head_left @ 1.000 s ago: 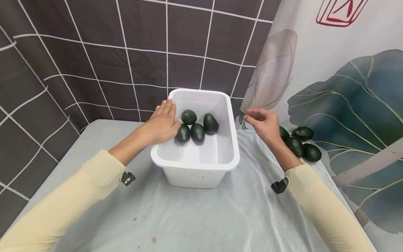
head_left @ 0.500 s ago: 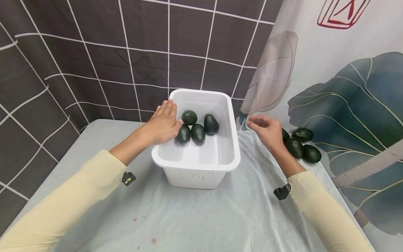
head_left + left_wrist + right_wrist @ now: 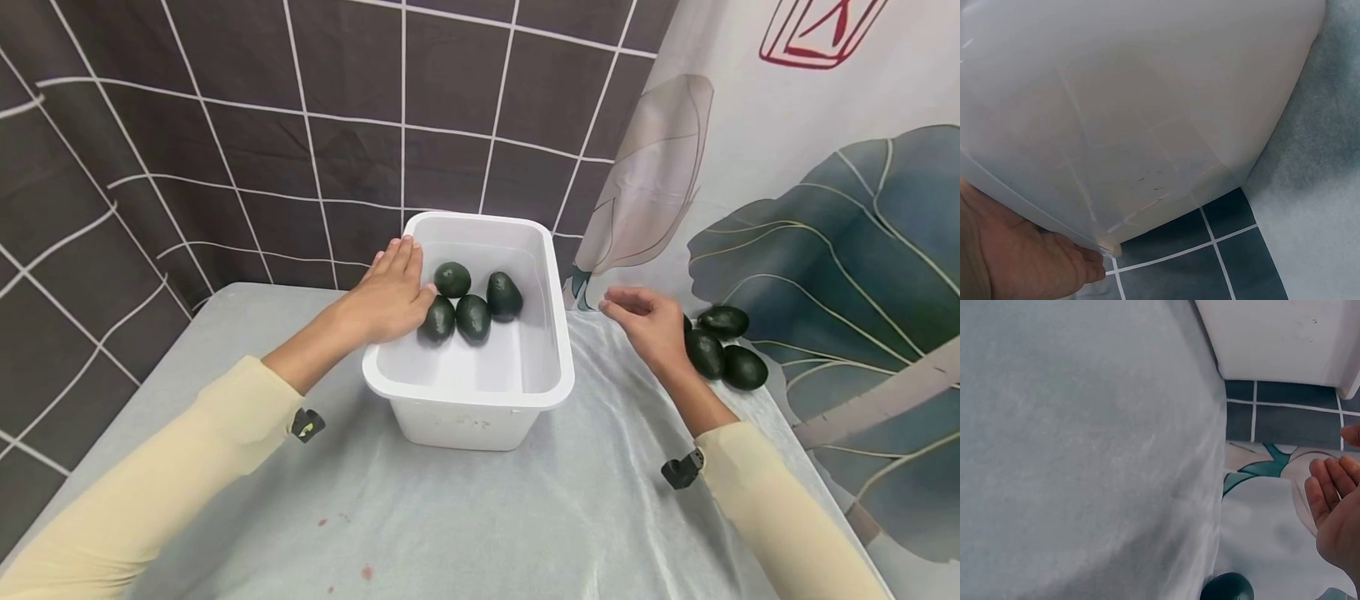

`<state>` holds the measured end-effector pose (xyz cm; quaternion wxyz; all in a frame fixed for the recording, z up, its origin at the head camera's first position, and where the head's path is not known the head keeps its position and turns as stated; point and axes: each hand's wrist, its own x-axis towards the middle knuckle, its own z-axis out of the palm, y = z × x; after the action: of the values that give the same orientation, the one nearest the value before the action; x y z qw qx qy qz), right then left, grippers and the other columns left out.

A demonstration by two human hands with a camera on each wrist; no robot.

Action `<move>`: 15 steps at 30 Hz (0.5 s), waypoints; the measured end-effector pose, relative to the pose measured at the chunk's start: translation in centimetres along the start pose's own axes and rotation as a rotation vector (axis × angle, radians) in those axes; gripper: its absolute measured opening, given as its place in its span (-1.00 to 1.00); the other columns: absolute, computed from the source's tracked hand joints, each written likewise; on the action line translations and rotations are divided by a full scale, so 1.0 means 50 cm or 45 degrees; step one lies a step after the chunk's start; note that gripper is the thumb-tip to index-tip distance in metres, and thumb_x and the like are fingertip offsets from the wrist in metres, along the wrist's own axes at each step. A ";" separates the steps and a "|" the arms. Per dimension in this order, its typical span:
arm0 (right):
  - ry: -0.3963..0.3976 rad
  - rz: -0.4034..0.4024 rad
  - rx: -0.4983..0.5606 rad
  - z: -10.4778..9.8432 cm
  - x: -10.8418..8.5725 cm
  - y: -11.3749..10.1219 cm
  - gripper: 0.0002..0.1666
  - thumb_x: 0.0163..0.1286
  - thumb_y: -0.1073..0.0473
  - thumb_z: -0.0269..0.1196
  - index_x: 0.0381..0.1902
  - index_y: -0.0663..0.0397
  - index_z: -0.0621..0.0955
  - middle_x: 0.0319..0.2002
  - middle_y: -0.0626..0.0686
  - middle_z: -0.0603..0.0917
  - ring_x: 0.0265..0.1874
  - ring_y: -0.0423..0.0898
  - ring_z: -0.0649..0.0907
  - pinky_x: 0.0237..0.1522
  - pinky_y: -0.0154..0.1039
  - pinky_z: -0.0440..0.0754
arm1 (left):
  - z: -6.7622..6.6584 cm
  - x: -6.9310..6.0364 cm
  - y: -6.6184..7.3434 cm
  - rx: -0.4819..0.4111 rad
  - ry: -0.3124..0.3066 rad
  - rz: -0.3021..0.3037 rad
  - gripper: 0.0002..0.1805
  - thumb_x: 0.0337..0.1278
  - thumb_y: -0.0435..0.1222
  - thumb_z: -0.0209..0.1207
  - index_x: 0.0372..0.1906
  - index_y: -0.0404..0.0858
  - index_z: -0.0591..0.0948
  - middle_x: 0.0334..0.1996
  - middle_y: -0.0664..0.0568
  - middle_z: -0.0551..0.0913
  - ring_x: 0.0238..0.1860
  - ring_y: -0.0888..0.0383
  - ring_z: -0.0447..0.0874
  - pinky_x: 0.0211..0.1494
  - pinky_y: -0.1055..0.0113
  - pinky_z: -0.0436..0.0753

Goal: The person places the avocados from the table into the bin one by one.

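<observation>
A white plastic tub (image 3: 468, 425) stands on the cloth-covered table with several dark green avocados (image 3: 473, 318) on its floor. My left hand (image 3: 390, 296) rests flat on the tub's left rim, fingers straight; in the left wrist view that hand (image 3: 1035, 262) lies along the rim beside the tub's wall (image 3: 1147, 125). To the right of the tub, my right hand (image 3: 648, 327) hovers with loosely bent fingers and holds nothing. Several more avocados (image 3: 745, 367) lie together at the table's right edge, just beyond the right wrist, one of them partly hidden by the hand.
A pale grey-blue cloth (image 3: 450, 525) covers the table. Behind it hangs a dark curtain (image 3: 352, 158) with white grid lines. On the right is a white curtain (image 3: 757, 167) with large leaf prints. One avocado (image 3: 1229, 587) shows low in the right wrist view.
My right hand has moved right and down, away from the tub and nearer the avocados at the table's edge. My left hand stays on the rim.
</observation>
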<state>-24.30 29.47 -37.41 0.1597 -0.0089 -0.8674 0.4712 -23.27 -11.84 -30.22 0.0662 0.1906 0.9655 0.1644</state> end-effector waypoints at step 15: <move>0.021 0.053 0.024 -0.027 -0.004 0.016 -0.46 0.51 -0.09 0.54 0.24 0.16 0.83 -0.25 -0.60 0.76 -0.14 -0.57 0.76 -0.07 -0.62 0.66 | -0.001 0.000 -0.001 -0.010 0.001 0.003 -0.11 0.79 -0.02 -0.32 0.81 -0.54 -0.22 0.85 -0.42 -0.39 0.90 -0.33 -0.48 0.95 -0.18 -0.32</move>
<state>-23.83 30.98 -37.44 0.1570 -0.0294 -0.8613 0.4824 -23.27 -11.90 -30.17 0.0663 0.1912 0.9647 0.1685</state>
